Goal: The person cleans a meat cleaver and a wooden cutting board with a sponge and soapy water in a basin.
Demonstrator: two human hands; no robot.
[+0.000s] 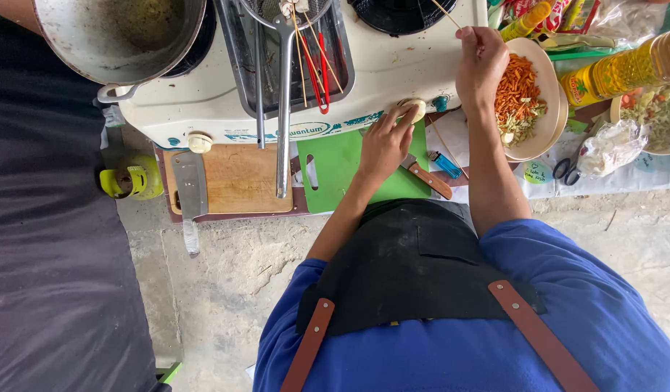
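Apron [422, 276]: black cloth with brown leather straps, over my blue shirt.
Board [342, 163]: flat green plastic under my wrist, a wood-handled knife [425, 176] beside it.
Left hand [384, 145]: fingers pinched on the stove's cream round knob [414, 109].
Right hand [481, 62]: closed on a thin wooden skewer [445, 13], over the white stove [393, 65].

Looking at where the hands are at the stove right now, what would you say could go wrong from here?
1. The left hand is on the stove knob while the right hand holds a thin wooden stick by the burner; a sudden flame might singe the fingers.
2. The knife lies right under the left wrist and could be knocked off.
3. The lighter sits close to the stove.
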